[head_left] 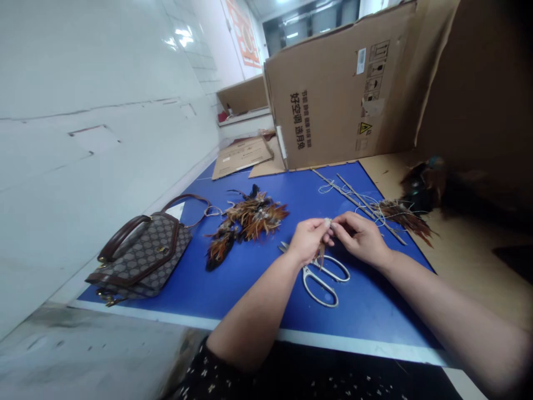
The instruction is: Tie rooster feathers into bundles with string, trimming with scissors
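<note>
Both hands meet above the blue table. My left hand (309,240) is closed, pinching a brown feather (321,253) whose tip hangs below the fingers. My right hand (360,239) is closed too, its thumb and fingertips pressed together against the left fingertips. Whatever lies between the right fingertips is too small to make out. Beneath the hands, a pair of scissors (320,285) with pale handles rests on the table, its blades partly covered by the left hand. Left of the hands lies a bunch of brown, orange and black feathers (257,215).
Thin sticks with tangled string (362,201) and another feather bundle (406,218) lie right of the hands. A patterned handbag (154,256) stands at the left, by the white wall. A big cardboard box (337,105) rises behind the blue table (258,294); flat cardboard (240,155) lies beside it.
</note>
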`<state>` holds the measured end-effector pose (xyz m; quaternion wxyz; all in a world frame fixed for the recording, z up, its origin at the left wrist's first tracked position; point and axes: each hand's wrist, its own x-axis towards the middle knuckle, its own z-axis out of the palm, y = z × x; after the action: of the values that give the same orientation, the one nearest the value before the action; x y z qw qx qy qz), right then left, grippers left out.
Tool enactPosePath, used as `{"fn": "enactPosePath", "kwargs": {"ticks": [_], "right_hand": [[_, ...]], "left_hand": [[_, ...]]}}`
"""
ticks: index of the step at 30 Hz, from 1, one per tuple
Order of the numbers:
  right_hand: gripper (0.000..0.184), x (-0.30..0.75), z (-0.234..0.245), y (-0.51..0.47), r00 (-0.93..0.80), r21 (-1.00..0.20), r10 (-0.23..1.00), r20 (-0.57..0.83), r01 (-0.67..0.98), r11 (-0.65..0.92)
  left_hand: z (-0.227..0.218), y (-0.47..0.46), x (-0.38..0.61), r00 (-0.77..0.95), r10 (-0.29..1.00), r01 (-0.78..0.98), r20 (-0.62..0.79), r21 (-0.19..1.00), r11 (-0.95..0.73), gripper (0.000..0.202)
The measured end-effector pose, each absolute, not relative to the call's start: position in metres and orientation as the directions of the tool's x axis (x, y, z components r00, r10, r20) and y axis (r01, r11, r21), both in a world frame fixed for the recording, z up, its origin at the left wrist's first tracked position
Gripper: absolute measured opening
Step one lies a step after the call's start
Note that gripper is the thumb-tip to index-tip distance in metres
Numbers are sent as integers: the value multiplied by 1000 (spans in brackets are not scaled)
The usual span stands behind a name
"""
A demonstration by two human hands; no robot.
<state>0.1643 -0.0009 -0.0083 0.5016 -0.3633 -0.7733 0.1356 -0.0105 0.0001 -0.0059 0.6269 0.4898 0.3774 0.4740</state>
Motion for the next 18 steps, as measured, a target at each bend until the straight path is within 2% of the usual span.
{"fn": "enactPosePath", "kwargs": {"ticks": [8,18], "right_hand": [[10,166,-13,2,-210,-543,659,723,417,729],[20,164,-13,2,-189,-544,632,752,364,756]], "left_hand": [[-5,1,-14,313,950,-154,-7,986,58,46],[-12,4,-12,296,955,-148,11,988,35,47]]}}
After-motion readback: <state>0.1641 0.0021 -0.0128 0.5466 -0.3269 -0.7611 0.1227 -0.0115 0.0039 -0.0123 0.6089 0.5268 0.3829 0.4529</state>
